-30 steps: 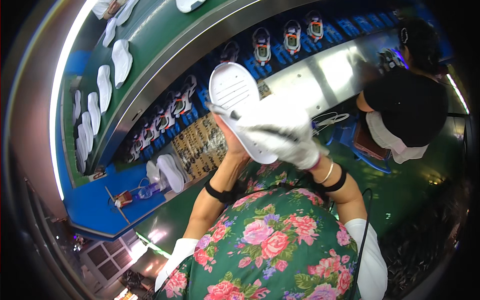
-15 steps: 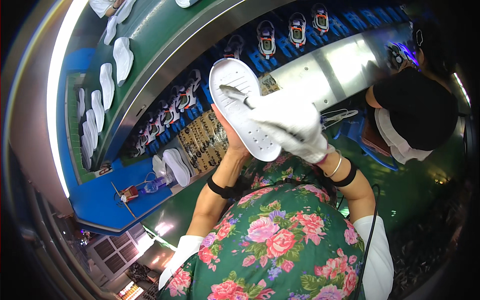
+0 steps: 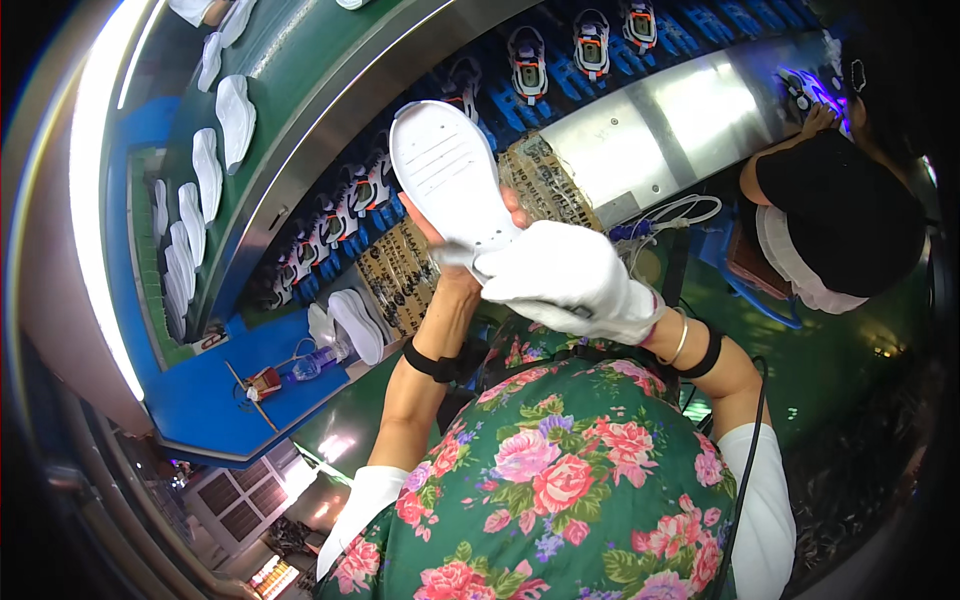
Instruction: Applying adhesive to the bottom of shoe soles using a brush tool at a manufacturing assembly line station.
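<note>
Held up in front of my chest is a white shoe sole (image 3: 445,175), its grooved inner face toward me and its small holes partly covered. My bare left hand (image 3: 462,265) grips it from beneath, with fingers showing at both edges. My right hand (image 3: 565,280), in a white glove, is closed over the lower end of the sole. A blurred grey tip (image 3: 455,255), like that of a small brush, sticks out past the gloved fingers against the sole. The rest of that tool is hidden in the glove.
White soles (image 3: 237,120) lie along a green conveyor (image 3: 290,95) at the left. Part-made shoes (image 3: 527,65) stand on a blue rack line beyond. A blue table (image 3: 215,375) holds a purple bottle (image 3: 312,365) and red pot (image 3: 263,384). A co-worker (image 3: 835,210) sits at right.
My right hand and the grey tip have moved down the sole toward its near end, uncovering the grooved far part. The sole has shifted slightly left and up.
</note>
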A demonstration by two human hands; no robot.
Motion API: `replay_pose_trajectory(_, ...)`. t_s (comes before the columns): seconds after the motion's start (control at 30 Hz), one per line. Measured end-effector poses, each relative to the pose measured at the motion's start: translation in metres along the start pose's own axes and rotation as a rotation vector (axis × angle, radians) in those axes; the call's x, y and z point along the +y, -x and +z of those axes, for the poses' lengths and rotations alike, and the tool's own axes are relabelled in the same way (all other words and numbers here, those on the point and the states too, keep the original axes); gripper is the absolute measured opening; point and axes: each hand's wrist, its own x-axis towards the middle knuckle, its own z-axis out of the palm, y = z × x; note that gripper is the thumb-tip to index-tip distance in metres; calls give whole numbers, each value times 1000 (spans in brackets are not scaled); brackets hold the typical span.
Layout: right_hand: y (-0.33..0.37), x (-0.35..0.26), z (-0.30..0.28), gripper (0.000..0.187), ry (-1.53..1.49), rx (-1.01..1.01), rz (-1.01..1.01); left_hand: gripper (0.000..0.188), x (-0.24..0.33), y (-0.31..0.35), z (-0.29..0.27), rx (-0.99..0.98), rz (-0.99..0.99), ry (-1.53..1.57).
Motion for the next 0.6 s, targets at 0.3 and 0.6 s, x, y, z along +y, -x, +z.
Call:
replay_pose_trajectory(0.3, 6, 0, 6, 26, -4, -30, 30, 106, 7, -11, -18, -17, -21, 88)
replay_pose_trajectory(0.6, 14, 2, 0, 34, -17, -67, 111, 105, 15, -26, -9, 19, 85, 27)
